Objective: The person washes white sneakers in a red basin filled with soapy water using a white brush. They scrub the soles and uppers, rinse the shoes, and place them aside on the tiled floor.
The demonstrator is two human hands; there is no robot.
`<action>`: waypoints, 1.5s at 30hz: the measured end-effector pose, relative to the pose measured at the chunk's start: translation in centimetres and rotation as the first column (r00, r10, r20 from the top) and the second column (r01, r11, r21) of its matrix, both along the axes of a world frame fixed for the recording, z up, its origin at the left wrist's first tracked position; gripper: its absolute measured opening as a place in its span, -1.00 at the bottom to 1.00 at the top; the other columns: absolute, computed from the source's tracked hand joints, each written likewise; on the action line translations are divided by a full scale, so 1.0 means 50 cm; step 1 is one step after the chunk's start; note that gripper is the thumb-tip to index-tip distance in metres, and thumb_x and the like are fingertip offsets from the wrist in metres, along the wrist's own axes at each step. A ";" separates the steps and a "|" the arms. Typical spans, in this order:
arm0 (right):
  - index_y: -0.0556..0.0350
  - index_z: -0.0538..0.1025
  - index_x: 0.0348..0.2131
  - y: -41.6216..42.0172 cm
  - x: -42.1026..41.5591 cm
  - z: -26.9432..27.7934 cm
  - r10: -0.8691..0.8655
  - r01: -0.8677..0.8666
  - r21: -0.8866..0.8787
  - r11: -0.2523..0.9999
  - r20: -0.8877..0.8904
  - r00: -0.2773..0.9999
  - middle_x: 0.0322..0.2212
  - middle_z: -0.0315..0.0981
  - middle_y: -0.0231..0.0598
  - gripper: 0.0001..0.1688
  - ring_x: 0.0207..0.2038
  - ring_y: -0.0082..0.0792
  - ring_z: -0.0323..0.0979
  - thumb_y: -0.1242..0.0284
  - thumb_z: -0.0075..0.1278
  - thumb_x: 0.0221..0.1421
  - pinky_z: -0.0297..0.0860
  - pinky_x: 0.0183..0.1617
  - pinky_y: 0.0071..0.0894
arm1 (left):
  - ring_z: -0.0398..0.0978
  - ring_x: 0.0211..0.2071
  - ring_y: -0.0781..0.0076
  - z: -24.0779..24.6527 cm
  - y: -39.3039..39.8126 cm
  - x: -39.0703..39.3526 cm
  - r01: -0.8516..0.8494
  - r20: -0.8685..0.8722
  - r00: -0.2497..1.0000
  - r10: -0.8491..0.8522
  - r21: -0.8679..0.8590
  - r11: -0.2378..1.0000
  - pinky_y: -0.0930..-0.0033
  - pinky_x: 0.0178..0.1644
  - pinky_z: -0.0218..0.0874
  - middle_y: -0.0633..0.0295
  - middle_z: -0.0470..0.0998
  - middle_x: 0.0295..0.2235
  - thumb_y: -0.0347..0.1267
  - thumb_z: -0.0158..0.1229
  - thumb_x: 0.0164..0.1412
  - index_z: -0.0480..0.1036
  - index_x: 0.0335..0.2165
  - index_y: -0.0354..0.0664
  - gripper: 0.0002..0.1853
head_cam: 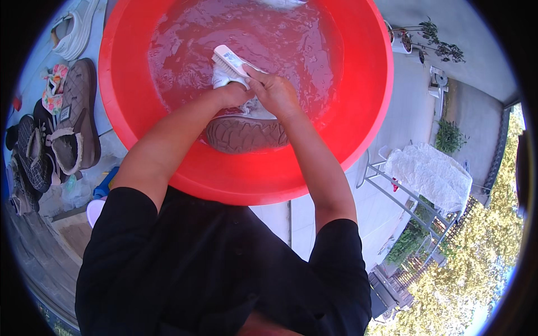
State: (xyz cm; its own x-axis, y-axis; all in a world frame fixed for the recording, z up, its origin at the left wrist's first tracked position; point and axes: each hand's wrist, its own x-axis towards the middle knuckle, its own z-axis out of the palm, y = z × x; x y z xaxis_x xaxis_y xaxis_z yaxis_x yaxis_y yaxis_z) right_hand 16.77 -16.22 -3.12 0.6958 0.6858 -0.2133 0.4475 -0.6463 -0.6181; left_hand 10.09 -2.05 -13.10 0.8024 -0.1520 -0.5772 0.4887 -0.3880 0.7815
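My right hand [275,93] grips a white-handled scrubbing brush [230,60], bristles facing down and to the left. The brush lies against a white piece [221,79], apparently part of a shoe, that bears small writing. My left hand [236,95] is closed on this white piece; whether it joins the shoe below is hidden. Just under my hands, a shoe with a pale upper and a brown treaded sole [246,134] rests on its side. All this is inside a large red plastic basin [361,84] of cloudy water [269,38].
A whitish object [283,3] shows at the basin's far edge. Left of the basin stand brown quilted shoes [77,113], dark woven shoes [31,147] and a white shoe [71,35]. To the right, a metal rack [403,193] carries a white cloth [428,176]; potted plants [403,40] stand beyond.
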 end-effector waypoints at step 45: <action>-0.47 0.68 -0.13 -0.317 -0.350 0.151 -0.531 0.640 0.133 0.757 0.696 0.483 -0.56 0.38 -0.46 -0.66 -0.51 -0.41 0.47 0.35 0.22 0.05 0.37 -0.54 -0.31 | 0.43 0.09 -0.21 0.279 0.212 0.053 -0.389 -0.362 0.798 0.482 -0.920 -0.047 -0.44 0.21 0.19 -0.06 0.54 0.01 0.04 -0.05 0.31 0.50 -0.03 -0.18 -0.44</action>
